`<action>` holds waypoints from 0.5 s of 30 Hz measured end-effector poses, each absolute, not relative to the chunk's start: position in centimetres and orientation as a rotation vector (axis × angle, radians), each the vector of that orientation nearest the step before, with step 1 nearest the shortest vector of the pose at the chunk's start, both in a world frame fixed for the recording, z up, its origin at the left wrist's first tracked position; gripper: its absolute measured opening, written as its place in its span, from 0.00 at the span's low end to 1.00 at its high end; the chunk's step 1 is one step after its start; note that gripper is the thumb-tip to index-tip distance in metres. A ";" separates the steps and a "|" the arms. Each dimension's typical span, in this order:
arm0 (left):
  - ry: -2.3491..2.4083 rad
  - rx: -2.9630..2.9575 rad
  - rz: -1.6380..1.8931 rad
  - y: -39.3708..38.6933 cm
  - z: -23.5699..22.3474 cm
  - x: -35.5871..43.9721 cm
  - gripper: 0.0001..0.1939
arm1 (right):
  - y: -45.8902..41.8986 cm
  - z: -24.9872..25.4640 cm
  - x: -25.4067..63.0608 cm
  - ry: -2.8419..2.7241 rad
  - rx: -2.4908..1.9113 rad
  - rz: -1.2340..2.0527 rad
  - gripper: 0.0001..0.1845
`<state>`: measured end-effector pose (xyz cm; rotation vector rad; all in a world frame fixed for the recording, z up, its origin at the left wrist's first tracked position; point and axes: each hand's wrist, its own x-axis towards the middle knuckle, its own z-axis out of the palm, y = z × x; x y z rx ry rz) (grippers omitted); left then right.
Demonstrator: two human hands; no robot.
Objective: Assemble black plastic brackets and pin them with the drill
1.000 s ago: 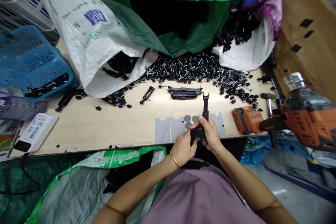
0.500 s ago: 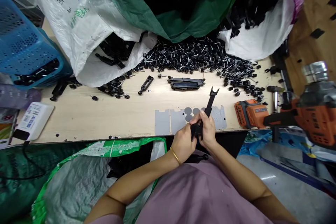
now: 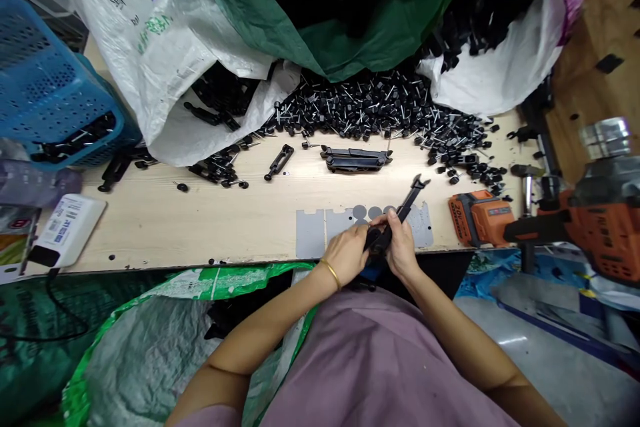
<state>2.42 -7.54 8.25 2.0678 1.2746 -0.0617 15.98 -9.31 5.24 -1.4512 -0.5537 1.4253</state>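
Over the front edge of the bench, a long black plastic arm with a forked end (image 3: 411,197) slants up to the right out of my hands. My right hand (image 3: 401,248) is closed round its middle. The fingers of my left hand (image 3: 346,253), with a bracelet at the wrist, grip the lower end, where a round black part shows. Part of that end is hidden by my fingers. Beyond lie some similar black arms side by side (image 3: 356,159), and a shorter black link (image 3: 279,162) rests to their left.
Many black knobs with metal pins (image 3: 360,103) are heaped along the back. An orange cordless power tool (image 3: 595,227) with its battery lies right. Grey pads (image 3: 310,233) lie at the front edge. A blue basket (image 3: 55,80) and white sack (image 3: 170,80) stand left.
The black arm has tilted further right and its forked end has dropped slightly, turning to show another side. My left hand has shifted a little up and right along with it.
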 end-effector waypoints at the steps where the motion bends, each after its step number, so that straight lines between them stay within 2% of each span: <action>1: 1.265 2.135 -0.097 -6.3 8.2 2.2 0.16 | -9.6 5.1 17.0 -0.654 -1.492 1.460 0.19; 3: 1.280 2.263 -0.126 -4.1 7.9 1.8 0.18 | -10.1 5.2 19.5 -0.998 -1.597 1.580 0.18; 5: 1.294 2.353 -0.090 -2.8 7.4 1.3 0.21 | -10.5 6.1 21.6 -1.382 -1.697 1.551 0.16; 9: 1.234 2.381 0.069 -2.9 5.9 0.5 0.26 | -9.6 7.5 22.0 -1.821 -1.663 1.036 0.08; 13: 1.194 2.353 0.195 -3.9 4.0 0.0 0.24 | -6.9 5.3 19.7 -2.113 -1.494 0.771 0.24; 15: 1.199 2.370 0.241 -4.0 3.3 -0.2 0.22 | -5.9 3.4 19.1 -2.181 -1.450 0.782 0.27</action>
